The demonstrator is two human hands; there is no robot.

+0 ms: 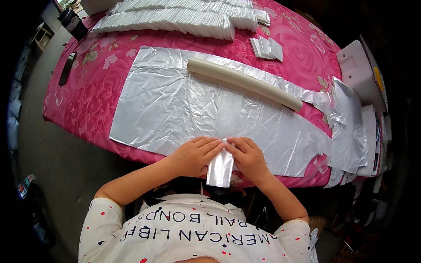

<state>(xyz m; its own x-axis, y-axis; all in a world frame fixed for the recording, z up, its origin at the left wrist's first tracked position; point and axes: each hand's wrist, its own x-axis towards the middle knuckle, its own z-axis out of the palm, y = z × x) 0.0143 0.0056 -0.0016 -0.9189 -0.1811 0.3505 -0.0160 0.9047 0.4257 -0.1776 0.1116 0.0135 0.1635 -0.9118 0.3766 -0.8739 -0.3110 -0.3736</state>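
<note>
At the near edge of the table, a narrow folded strip of shiny white plastic film (220, 169) lies between my two hands, its lower end sticking out past the edge. My left hand (196, 154) is closed on its left side, fingers together and pointing right across its top. From the other side my right hand (247, 157) pinches the strip near its upper end, fingertips almost meeting the left ones. Beyond them a wide, creased sheet of the same white plastic (153, 96) is spread flat. Across its far part rests a long beige tube (245, 84), slanting down to the right.
Long rows of folded white plastic packets (175, 23) stand at the back, with a few small packets (266, 47) nearby. More plastic sheets (348, 131) and a white box (357, 72) are at right. A phone (67, 68) and a dark bottle (72, 24) sit left on the pink flowered tablecloth (92, 103).
</note>
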